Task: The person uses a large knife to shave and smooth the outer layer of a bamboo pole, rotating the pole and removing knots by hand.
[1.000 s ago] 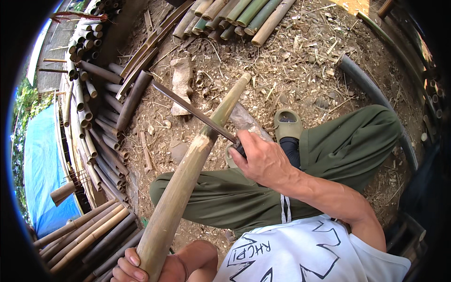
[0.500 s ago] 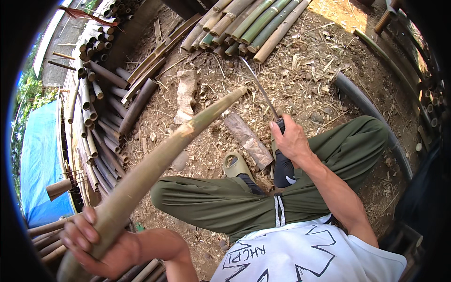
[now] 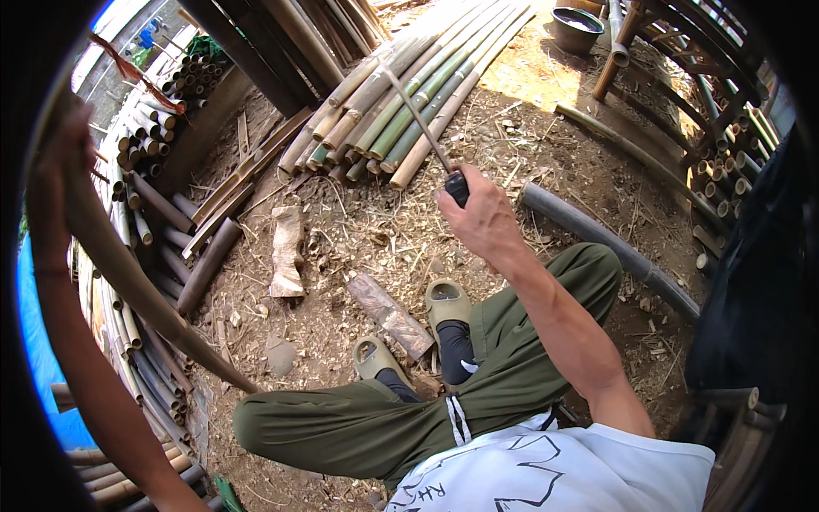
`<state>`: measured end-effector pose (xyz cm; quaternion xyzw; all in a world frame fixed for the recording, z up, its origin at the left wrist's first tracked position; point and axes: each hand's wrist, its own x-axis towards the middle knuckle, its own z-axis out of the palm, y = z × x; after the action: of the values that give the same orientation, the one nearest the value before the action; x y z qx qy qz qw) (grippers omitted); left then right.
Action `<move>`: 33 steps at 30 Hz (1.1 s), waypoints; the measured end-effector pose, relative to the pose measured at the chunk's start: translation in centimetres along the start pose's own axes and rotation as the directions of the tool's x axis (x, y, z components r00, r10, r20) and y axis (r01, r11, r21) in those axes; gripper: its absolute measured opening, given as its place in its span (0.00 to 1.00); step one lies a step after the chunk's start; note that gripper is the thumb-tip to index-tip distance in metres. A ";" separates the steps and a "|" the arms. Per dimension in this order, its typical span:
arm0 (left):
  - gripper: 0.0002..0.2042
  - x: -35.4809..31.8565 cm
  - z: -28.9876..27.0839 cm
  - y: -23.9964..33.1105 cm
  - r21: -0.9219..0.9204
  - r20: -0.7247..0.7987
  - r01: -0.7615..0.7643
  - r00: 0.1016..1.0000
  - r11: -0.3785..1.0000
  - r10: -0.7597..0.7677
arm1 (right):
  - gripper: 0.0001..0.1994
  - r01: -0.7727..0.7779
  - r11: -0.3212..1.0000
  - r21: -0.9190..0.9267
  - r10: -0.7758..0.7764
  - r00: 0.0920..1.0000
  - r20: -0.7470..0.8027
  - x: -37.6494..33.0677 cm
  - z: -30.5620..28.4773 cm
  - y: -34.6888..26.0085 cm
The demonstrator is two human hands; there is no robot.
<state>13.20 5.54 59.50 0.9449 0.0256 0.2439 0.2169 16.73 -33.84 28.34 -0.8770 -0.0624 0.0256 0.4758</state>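
Observation:
At the far left rim my left hand (image 3: 66,158) is raised and wrapped round the upper part of a thick bamboo pole (image 3: 141,277). The pole slants down to the right, and its lower end is beside my bent left knee. My right hand (image 3: 482,213) grips the black handle of a long, thin-bladed knife (image 3: 420,119). Its blade points up and away, over the far bamboo stack. On the ground in front of my sandalled feet lies a rough wood block (image 3: 388,314). Another pale, notched wood block (image 3: 287,252) lies farther off to the left.
Green and tan bamboo poles (image 3: 435,94) are stacked ahead. Cut bamboo tubes (image 3: 149,132) fill the left side. A dark bamboo pole (image 3: 614,247) lies by my right knee, and a black basin (image 3: 577,30) stands far right. Chips and shavings litter the dirt.
My left hand has lifted the bamboo pole's near end up at the left, so its other end now points down by my knee. The knife has moved up and away, and the view has shifted.

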 end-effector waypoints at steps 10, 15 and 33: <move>0.23 -21.3 26.3 -7.9 0.111 0.632 0.355 0.696 0.928 -0.342 | 0.16 -0.028 0.999 0.019 0.026 0.992 0.123 0.8 6.6 7.7; 0.27 -27.3 33.8 -11.6 0.135 0.755 0.373 0.561 0.918 -0.339 | 0.17 -0.228 0.971 -0.074 0.238 0.955 0.178 -1.9 10.1 16.7; 0.41 -46.0 31.2 -20.2 0.217 0.931 0.678 0.073 0.702 -0.359 | 0.13 -0.276 0.961 0.012 0.276 0.961 0.024 6.0 -15.2 10.1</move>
<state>-11.43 4.28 5.73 0.7814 0.2000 -0.4448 0.3894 25.12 -51.09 28.29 -0.8731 0.0554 0.1017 0.4736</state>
